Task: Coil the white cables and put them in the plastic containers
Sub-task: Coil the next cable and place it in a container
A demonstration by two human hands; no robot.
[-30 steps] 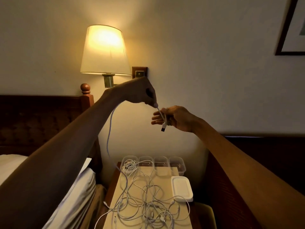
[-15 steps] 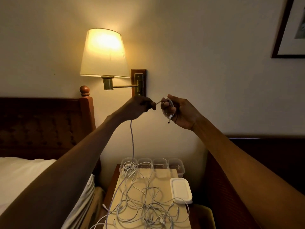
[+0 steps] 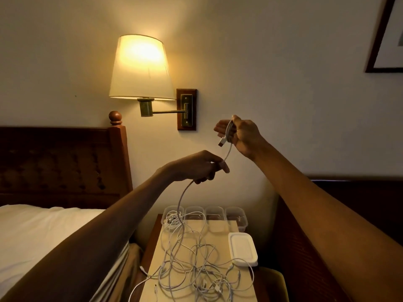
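White cable (image 3: 228, 132), one of several: thin, light, soft and limp, smooth-jacketed. It is judged liable to slip through a loose grip and to spring out of its loops if released. A few small loops are gathered in the right hand (image 3: 242, 136), whose fingers (image 3: 220, 127) are curled round them with the thumb laid over the top. The plug end (image 3: 221, 142) hangs free just below these fingers. From the loops a short span is drawn down to the left hand (image 3: 196, 166), where it is pinched between the thumb and the curled fingers. Both hands are raised well above the table. Below the left hand the slack falls in a curve to the tangle of cables (image 3: 196, 269) spread over the bedside table (image 3: 220, 236); whether it is caught in that tangle cannot be told. Handling: hold is best taken on the jacket close to the loops, not on the plug. The slack is best fed slowly, since a snag is judged likely to drag other cables towards the table's edge. Four clear plastic containers (image 3: 214, 215) are ranged at the back of the table, and the leftmost container (image 3: 173, 216) appears to hold cable already. A white lid (image 3: 242, 249) lies at the table's right edge. A lit wall lamp (image 3: 140, 66) is mounted above.
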